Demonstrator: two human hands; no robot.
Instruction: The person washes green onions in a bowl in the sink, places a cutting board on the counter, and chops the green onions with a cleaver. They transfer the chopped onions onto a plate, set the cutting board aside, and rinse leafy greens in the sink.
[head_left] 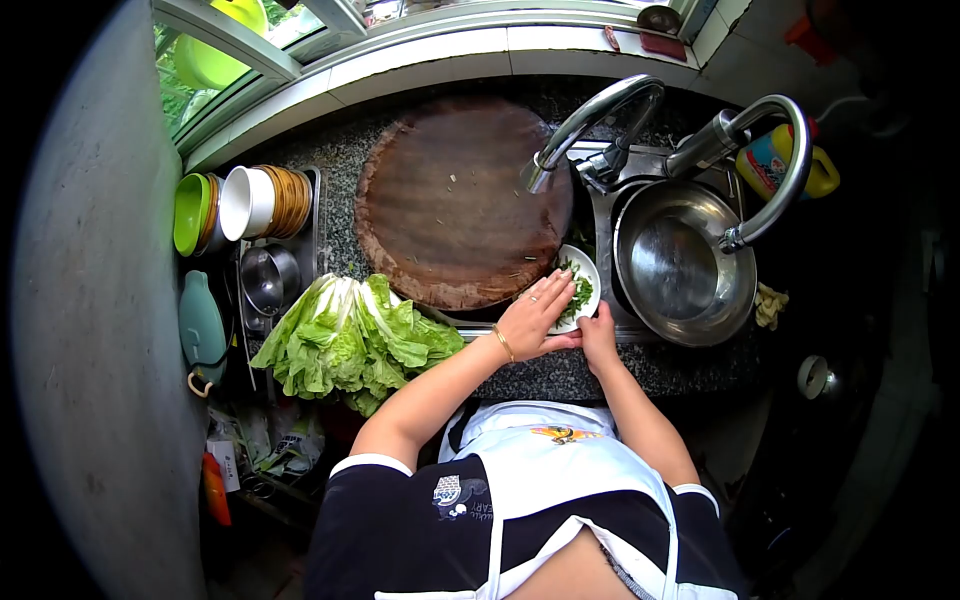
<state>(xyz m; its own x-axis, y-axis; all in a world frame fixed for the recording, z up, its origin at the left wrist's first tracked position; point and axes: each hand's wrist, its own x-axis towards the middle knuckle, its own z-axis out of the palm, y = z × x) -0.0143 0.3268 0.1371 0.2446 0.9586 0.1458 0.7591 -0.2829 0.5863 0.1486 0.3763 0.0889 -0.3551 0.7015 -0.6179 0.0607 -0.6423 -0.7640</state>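
A small white dish (586, 318) with chopped green herbs (581, 292) in it sits at the right edge of the round wooden chopping board (460, 200). My right hand (600, 338) grips the near rim of the dish. Across the left side of the dish lies my left hand (540, 312), its fingers stretched out and close together over the herbs; it wears a ring and a bracelet. A few green bits are scattered on the board. Leafy lettuce (350, 345) rests at the board's near left.
A metal basin (685, 262) stands in the sink on the right, under two curved faucets (600, 110). Stacked bowls (248, 203) and a metal pot (270, 278) are in the left rack. A yellow bottle (790, 165) stands behind the sink.
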